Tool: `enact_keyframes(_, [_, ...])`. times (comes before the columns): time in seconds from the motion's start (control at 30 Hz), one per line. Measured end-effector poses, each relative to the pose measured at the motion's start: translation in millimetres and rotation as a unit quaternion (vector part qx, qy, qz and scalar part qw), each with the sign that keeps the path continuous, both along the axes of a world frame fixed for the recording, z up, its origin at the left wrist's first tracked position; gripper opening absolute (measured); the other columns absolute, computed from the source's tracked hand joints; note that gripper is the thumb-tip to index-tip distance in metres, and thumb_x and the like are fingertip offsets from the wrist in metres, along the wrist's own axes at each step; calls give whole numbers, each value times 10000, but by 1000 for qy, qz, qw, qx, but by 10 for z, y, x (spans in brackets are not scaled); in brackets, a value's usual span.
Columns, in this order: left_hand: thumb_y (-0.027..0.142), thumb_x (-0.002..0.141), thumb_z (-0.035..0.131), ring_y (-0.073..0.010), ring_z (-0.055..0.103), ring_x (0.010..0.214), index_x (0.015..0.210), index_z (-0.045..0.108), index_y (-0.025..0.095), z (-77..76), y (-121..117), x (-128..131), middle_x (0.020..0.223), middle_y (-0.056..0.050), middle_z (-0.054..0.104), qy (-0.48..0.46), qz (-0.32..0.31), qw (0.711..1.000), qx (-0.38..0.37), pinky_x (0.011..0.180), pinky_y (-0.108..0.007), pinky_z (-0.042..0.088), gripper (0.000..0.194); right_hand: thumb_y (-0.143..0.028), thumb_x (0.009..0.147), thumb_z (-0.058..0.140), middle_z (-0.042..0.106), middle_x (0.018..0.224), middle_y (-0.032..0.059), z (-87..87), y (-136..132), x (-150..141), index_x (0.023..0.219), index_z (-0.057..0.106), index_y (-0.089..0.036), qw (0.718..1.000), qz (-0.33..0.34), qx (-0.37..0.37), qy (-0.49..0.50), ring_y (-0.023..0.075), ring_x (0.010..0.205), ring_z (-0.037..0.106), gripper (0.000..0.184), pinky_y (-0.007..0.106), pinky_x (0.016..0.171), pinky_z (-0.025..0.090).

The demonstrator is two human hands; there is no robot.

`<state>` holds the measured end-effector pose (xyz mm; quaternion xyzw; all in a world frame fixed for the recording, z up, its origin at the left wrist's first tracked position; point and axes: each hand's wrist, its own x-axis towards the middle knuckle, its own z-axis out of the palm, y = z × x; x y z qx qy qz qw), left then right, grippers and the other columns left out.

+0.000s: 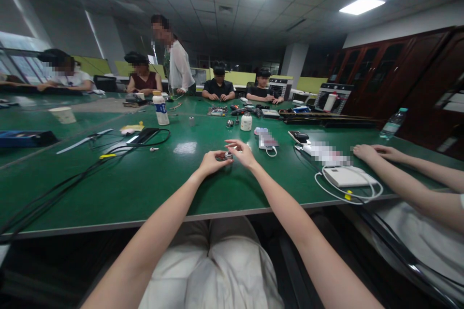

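My left hand is closed around a small, round, silvery metal part just above the green tabletop. Its thumb and fingers grip the part from the left. On the right side, my right hand is beside the part, its fingers stretched out and apart over it. The right thumb is close to the top of the part; whether it touches cannot be made out. The lower side of the part is partly hidden by the fingers.
Beyond my hands stand a white jar and small metal parts. Black cables cross the green table at left. A white device with a looped cable lies at right, near another person's hands. Several people sit opposite.
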<state>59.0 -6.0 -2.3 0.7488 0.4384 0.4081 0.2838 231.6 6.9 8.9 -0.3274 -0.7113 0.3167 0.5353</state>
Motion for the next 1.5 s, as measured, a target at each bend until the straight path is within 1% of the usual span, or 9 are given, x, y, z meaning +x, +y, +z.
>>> enact_keyframes(0.1, [522, 641, 782, -282, 726, 908, 1043, 756, 148, -9, 7, 2, 963, -104, 784, -5, 0, 1000, -2, 847, -378, 562, 550, -255, 842, 635, 732, 967, 61, 6, 7, 21, 1125, 692, -191, 1000, -28, -3, -2, 152, 773, 676, 295, 287, 722, 566])
enact_keyframes(0.27, [516, 643, 783, -274, 728, 899, 1037, 759, 158, -5, 6, 2, 950, -95, 786, -2, -1, 1000, -1, 853, -375, 562, 533, -261, 851, 643, 726, 1084, 71, -5, 15, 13, 1112, 687, -211, 1000, 3, 4, 11, 183, 950, 693, 269, 342, 874, 564])
enact_keyframes(0.5, [535, 640, 782, -282, 724, 900, 1049, 758, 144, -28, 27, 4, 961, -110, 783, 0, 5, 1000, -3, 844, -379, 562, 566, -229, 850, 615, 739, 976, 68, -9, 36, 23, 1108, 692, -190, 1000, -25, -11, 12, 173, 822, 700, 272, 308, 743, 579])
enact_keyframes(0.7, [534, 644, 776, -282, 726, 912, 1047, 754, 145, -18, 18, 6, 969, -108, 783, -2, -3, 1000, -2, 854, -376, 560, 560, -209, 836, 638, 743, 1050, 65, -8, 12, 6, 1115, 700, -207, 1000, 6, -6, 26, 179, 924, 707, 285, 341, 877, 565])
enact_keyframes(0.8, [533, 645, 771, -283, 726, 913, 1055, 752, 142, -8, 10, 6, 971, -108, 783, -2, -1, 1000, -5, 856, -377, 559, 567, -218, 840, 634, 745, 1035, 65, -11, 9, -2, 1117, 703, -206, 1000, 13, -13, 22, 180, 910, 711, 286, 321, 830, 571])
enact_keyframes(0.93, [530, 634, 781, -278, 725, 914, 1047, 754, 152, -1, 4, 7, 983, -105, 783, -2, 4, 1000, -5, 854, -368, 559, 561, -271, 846, 642, 743, 985, 58, -1, 18, 12, 1087, 712, -199, 1000, -18, -10, 15, 168, 867, 705, 261, 287, 765, 573])
enact_keyframes(1.13, [524, 641, 775, -275, 728, 889, 1023, 757, 160, 16, -12, 10, 947, -96, 786, 3, 6, 1000, 0, 849, -376, 565, 528, -277, 847, 660, 739, 1067, 64, 12, -14, 1, 1085, 709, -213, 1000, 3, -4, 17, 188, 968, 702, 252, 351, 900, 562])
enact_keyframes(1.37, [524, 641, 779, -279, 729, 901, 1027, 759, 163, 8, -9, 7, 957, -101, 785, 1, 10, 1000, 3, 846, -371, 567, 530, -238, 861, 621, 736, 944, 46, 4, -3, 1, 1089, 709, -201, 999, -29, -17, 8, 157, 834, 699, 247, 266, 721, 566])
enact_keyframes(1.5, [537, 640, 779, -279, 727, 899, 1017, 758, 157, -1, -3, 9, 949, -102, 784, 4, 9, 1000, 4, 847, -374, 565, 536, -219, 844, 639, 738, 953, 46, 13, -9, -1, 1070, 709, -197, 1000, -25, -1, 9, 162, 874, 702, 238, 299, 814, 566])
